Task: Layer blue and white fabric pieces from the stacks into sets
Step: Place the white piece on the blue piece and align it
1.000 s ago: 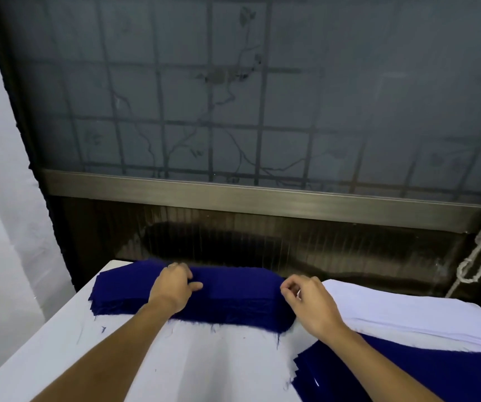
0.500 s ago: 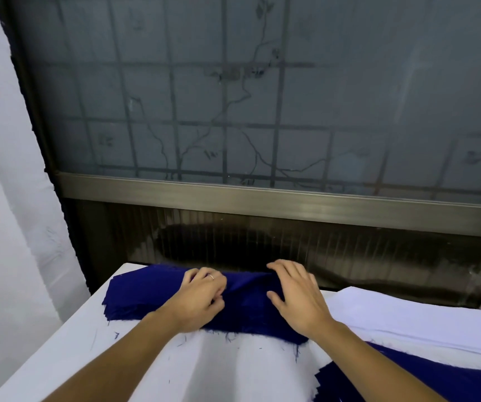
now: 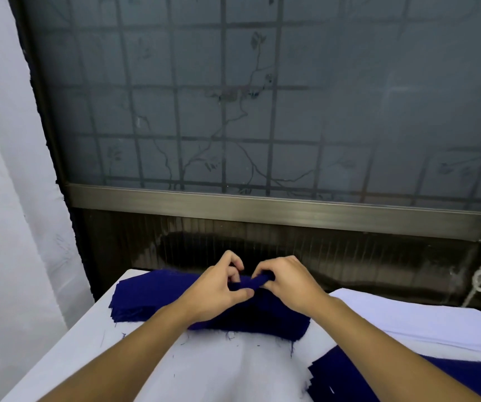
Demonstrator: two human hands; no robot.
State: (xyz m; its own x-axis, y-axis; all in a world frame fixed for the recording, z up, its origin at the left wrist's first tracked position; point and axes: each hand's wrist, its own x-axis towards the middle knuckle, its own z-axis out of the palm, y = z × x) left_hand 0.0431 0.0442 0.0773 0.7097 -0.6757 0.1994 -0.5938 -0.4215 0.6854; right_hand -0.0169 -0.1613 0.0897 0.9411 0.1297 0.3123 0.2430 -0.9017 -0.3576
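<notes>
Frosted grid-pattern window glass (image 3: 262,111) fills the background, with a white-covered table (image 3: 219,369) pushed up right under it. On the table's far edge sits a stack of dark blue fabric pieces (image 3: 152,297), and both bare forearms reach in over it from the near side. Above the stack's back middle the left hand (image 3: 219,291) and right hand (image 3: 288,285) meet almost knuckle to knuckle, fingers curled, each pinching the same raised fold of the top blue piece. Just right of that stack lies a stack of white fabric pieces (image 3: 407,317), and nearer, also to its right, there's another pile of dark blue pieces (image 3: 349,381).
</notes>
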